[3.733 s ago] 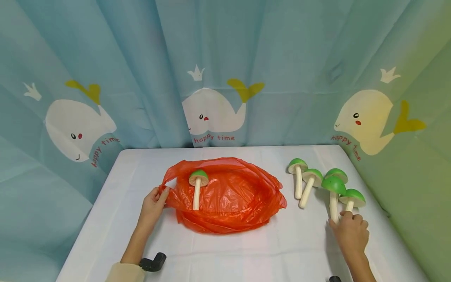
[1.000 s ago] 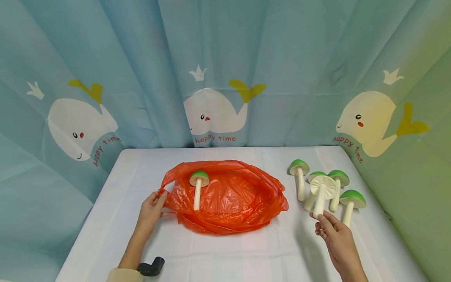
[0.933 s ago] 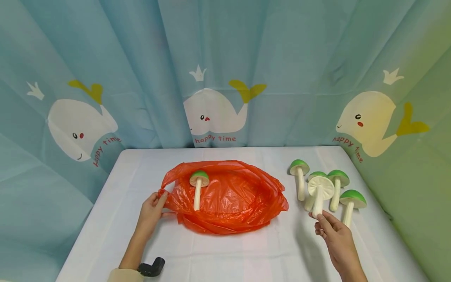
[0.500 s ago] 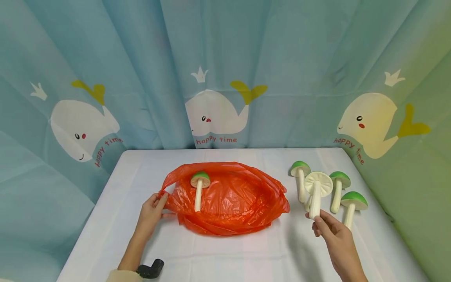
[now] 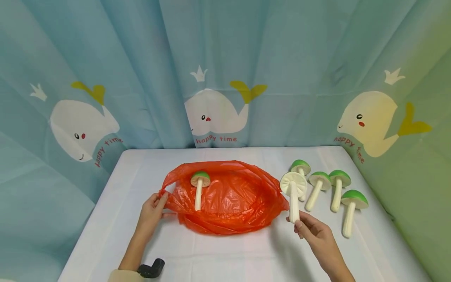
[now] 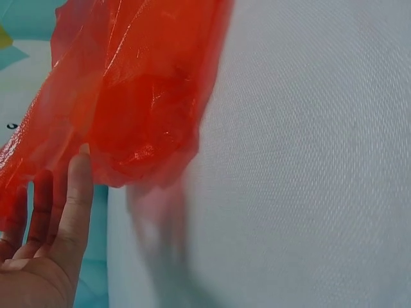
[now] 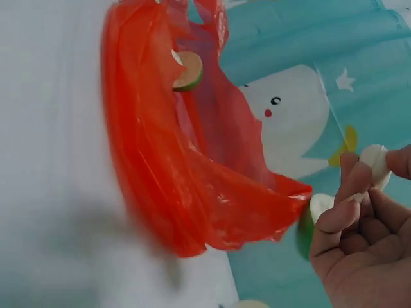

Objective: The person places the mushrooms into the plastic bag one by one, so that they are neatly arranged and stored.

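Note:
A red plastic bag (image 5: 229,225) lies on the table with its mouth spread towards the head camera. My left hand (image 5: 149,215) pinches the bag's left edge; the left wrist view shows the thumb against the red film (image 6: 144,128). Inside the bag, towards its left, lies one green-capped toy mushroom (image 5: 199,192). My right hand (image 5: 318,237) holds another toy mushroom (image 5: 293,197) by the lower end of its stem, cap up, gilled underside facing the head camera. This mushroom is raised over the table at the bag's right edge, and its cap overlaps a mushroom behind it.
Several green-capped mushrooms lie at the right of the white table (image 5: 218,258), among them a front one (image 5: 352,207) and a back one (image 5: 300,166). A blue curtain (image 5: 289,58) with printed whales rises behind the table. A black wrist device (image 5: 152,268) sits on the left forearm.
The right hand has lifted a mushroom from the group at the right and carried it left to the bag's right edge. The left hand has kept its grip on the bag.

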{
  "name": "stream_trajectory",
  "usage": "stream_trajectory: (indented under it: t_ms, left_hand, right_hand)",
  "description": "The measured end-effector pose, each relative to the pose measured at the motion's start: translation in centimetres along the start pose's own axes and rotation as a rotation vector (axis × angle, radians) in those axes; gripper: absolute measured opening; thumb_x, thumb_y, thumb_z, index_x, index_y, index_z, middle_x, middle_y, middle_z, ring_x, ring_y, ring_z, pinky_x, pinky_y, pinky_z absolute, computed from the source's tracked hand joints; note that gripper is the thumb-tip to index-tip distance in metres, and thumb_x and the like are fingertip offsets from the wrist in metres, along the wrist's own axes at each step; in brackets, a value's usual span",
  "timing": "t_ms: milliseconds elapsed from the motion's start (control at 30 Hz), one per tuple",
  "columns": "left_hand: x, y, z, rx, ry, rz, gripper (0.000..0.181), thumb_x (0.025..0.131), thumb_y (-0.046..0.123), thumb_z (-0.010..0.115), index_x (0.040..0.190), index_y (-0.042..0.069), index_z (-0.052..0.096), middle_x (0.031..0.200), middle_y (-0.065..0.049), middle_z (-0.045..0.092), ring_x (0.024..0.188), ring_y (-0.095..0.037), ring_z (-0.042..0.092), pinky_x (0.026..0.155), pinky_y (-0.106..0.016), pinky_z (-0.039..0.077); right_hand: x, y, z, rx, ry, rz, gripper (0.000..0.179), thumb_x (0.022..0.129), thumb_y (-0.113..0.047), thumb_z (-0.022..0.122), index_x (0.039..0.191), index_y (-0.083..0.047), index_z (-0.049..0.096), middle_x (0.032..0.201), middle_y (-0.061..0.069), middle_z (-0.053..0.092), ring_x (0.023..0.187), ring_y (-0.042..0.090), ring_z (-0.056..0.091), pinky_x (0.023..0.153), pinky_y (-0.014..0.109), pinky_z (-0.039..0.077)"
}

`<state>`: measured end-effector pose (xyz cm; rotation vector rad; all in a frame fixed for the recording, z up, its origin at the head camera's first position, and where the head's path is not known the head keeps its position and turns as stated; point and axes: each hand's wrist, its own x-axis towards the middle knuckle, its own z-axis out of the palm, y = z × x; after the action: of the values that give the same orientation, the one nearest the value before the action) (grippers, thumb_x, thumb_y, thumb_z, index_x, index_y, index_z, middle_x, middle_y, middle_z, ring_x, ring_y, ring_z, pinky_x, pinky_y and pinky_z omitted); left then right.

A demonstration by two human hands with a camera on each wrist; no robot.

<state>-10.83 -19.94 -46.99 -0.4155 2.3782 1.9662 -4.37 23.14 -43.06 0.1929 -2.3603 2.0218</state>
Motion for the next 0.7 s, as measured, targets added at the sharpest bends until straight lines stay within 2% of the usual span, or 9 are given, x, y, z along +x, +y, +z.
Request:
stream_trajectory:
  t_ms: [200, 300, 367, 567, 700]
  left_hand:
    - [0.1, -0.1, 0.1, -0.002, -0.004, 0.001, 0.045, 0.097, 0.037, 0.051, 0.118, -0.003, 0.048, 0.105, -0.017, 0.061, 0.076, -0.011, 0.063, 0.07, -0.039, 0.056]
    - [0.1, -0.1, 0.2, -0.013, -0.003, 0.002, 0.044, 0.097, 0.036, 0.051, 0.117, -0.003, 0.049, 0.103, -0.016, 0.062, 0.077, -0.011, 0.063, 0.07, -0.039, 0.056]
    - [0.0, -0.1, 0.2, -0.016, -0.002, 0.001, 0.045, 0.097, 0.037, 0.051, 0.117, -0.003, 0.049, 0.103, -0.016, 0.062, 0.077, -0.011, 0.063, 0.07, -0.039, 0.056]
    - [-0.1, -0.1, 0.2, -0.002, 0.006, -0.001, 0.047, 0.096, 0.041, 0.052, 0.117, -0.001, 0.049, 0.104, -0.015, 0.063, 0.078, -0.011, 0.063, 0.07, -0.036, 0.056]
    - [-0.1, -0.1, 0.2, -0.011, -0.001, 0.004, 0.047, 0.096, 0.04, 0.052, 0.116, -0.002, 0.05, 0.103, -0.015, 0.062, 0.078, -0.011, 0.063, 0.07, -0.038, 0.056]
  right_hand:
    - [0.3, -0.2, 1.5, -0.027, -0.039, -0.101, 0.026, 0.093, 0.004, 0.053, 0.118, 0.011, 0.055, 0.095, 0.004, 0.067, 0.077, 0.016, 0.057, 0.063, 0.023, 0.049]
    - [0.8, -0.4, 2.4, -0.04, -0.063, -0.113, 0.025, 0.092, 0.003, 0.055, 0.116, 0.012, 0.056, 0.091, 0.002, 0.065, 0.076, 0.016, 0.058, 0.062, 0.022, 0.049]
    - [1.3, -0.3, 3.1, -0.047, -0.082, -0.083, 0.025, 0.093, 0.0, 0.056, 0.115, 0.011, 0.057, 0.088, 0.005, 0.064, 0.075, 0.015, 0.058, 0.061, 0.023, 0.049]
    - [2.6, 0.2, 5.2, -0.066, -0.153, 0.089, 0.029, 0.092, -0.011, 0.061, 0.115, 0.007, 0.059, 0.091, 0.019, 0.063, 0.072, 0.017, 0.058, 0.06, 0.024, 0.05]
    - [3.4, 0.6, 6.4, -0.1, -0.182, 0.148, 0.029, 0.091, -0.013, 0.063, 0.113, 0.006, 0.061, 0.092, 0.017, 0.063, 0.072, 0.019, 0.057, 0.06, 0.023, 0.049]
